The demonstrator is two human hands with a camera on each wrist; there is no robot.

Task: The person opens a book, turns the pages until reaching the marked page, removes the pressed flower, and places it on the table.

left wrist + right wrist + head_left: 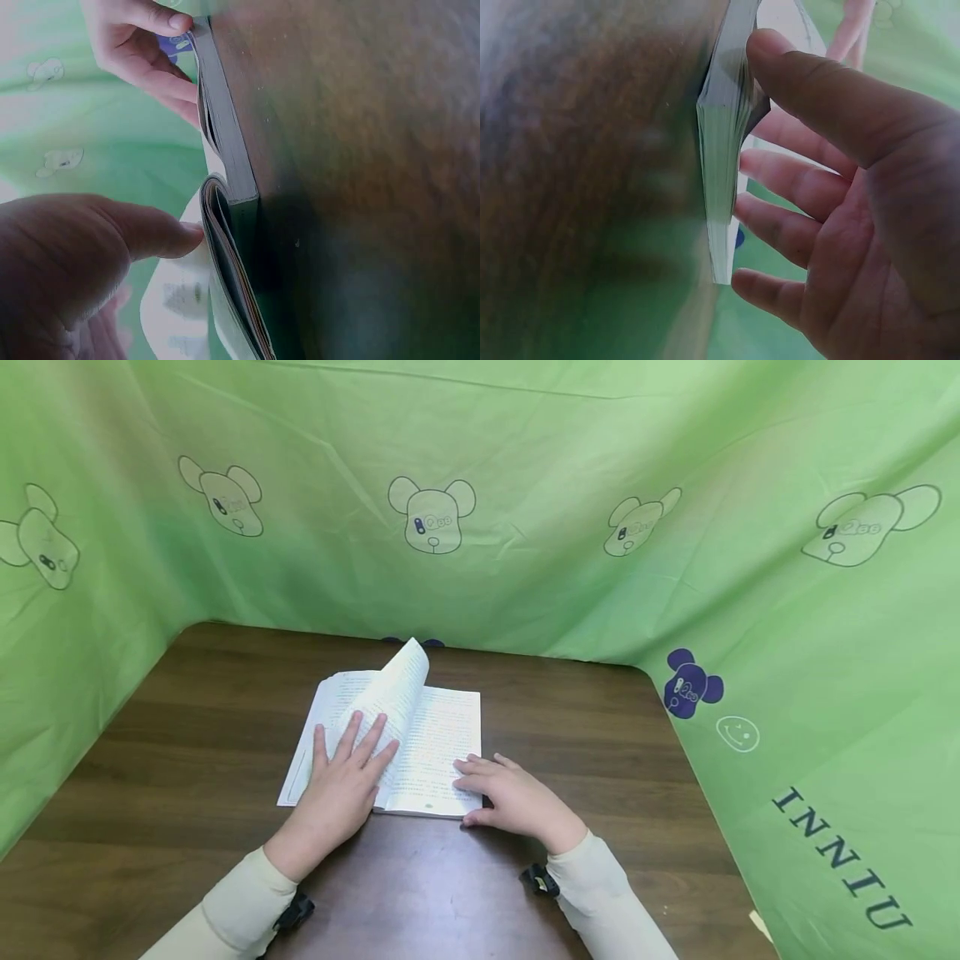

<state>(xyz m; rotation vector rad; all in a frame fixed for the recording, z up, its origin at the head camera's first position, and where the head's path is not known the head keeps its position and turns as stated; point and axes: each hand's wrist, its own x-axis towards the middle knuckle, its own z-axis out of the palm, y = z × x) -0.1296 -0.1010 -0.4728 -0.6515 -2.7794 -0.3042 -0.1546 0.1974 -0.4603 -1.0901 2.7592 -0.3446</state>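
An open book (442, 743) lies on the table, with one leaf (405, 681) standing up curled between its two sides. My left hand (341, 789) rests with fingers spread on the left pages and the lower part of that leaf. In the left wrist view, the left thumb (161, 231) touches the pages near the spine. My right hand (517, 797) is at the book's right edge, its fingertips on the right page and its thumb by the lower corner. The right wrist view shows the right fingers (787, 180) loosely bent along the thick page block (724, 150).
The book lies on a brown wooden table (600, 735). A green cloth (525, 568) with bear-head prints hangs around the back and sides. Each wrist wears a small black device, one of them by the right sleeve (611, 893).
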